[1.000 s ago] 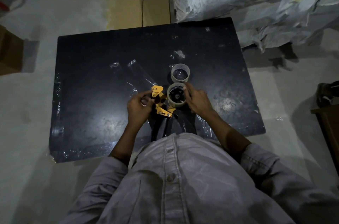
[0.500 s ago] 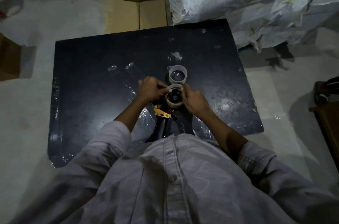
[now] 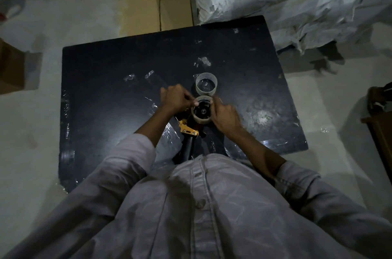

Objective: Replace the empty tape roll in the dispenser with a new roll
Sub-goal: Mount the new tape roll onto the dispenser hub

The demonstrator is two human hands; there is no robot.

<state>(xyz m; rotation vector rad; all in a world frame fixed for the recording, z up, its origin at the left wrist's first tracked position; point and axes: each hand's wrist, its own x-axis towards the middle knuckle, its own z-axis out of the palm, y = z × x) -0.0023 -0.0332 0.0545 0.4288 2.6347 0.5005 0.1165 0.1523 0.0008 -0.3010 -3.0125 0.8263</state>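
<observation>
- Tape roll (image 3: pixel 201 112) sits on the dispenser's hub, right in the middle of the black table (image 3: pixel 110 80), close to the person's body.
- Dispenser (image 3: pixel 187 129) is the yellow-and-black kind, its dark handle pointing back toward the shirt.
- Left hand (image 3: pixel 177 99) is on the roll's left side, fingers curled in tight, with the fingertips (image 3: pixel 194 102) pinched together right at the roll's upper left rim. Can't tell if it's a tape end they've got or just the rim.
- Right hand (image 3: pixel 226 115) is pressed against the roll's right side, fingers bent around the outer edge, so the roll is sandwiched between both hands.
- Second roll (image 3: pixel 206 85), clear-looking, stands on the table just beyond the mounted one, not touched by either hand.
- Crinkled bits of clear tape (image 3: pixel 152 101) are stuck to the tabletop to the left of the hands.
- Lighting is pretty dim, so small details on the hub are hard to see.
</observation>
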